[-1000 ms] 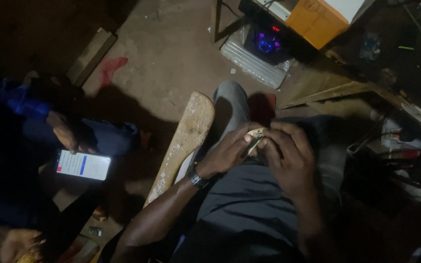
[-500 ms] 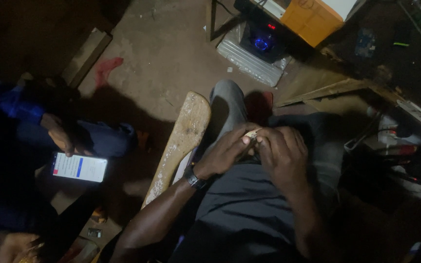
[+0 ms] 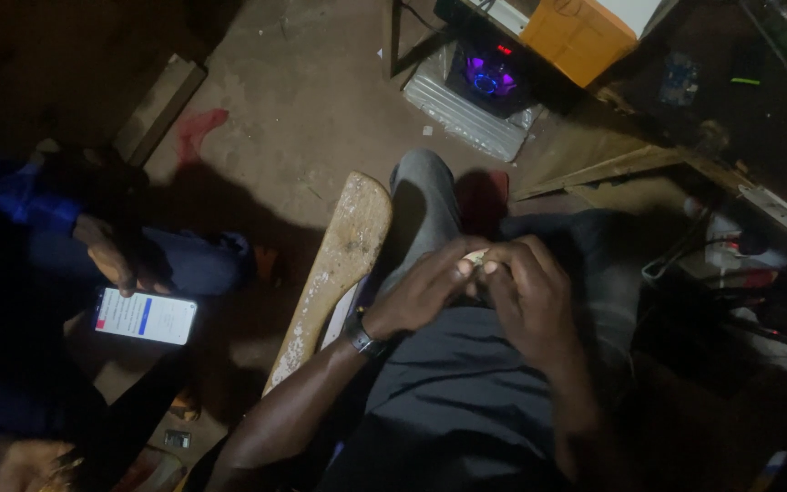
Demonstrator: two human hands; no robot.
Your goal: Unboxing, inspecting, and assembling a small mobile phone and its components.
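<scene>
Though mostly hidden, small pale object (image 3: 475, 259).

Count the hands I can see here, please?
3 clearly: the person's left hand and right hand pinch a small pale object; another person's hand holds a phone. Others may be hidden.

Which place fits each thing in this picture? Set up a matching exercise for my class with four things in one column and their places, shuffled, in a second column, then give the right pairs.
Things:
1. small pale object
2. lit phone
3. wooden board
4. orange box

Places:
A. top of the picture, right of the glowing speaker
B. pinched between the left hand and right hand over the lap
C. far left, below another person's hand
D. slanting along the floor just left of the grey-trousered knee

Pairs: 1-B, 2-C, 3-D, 4-A
</scene>
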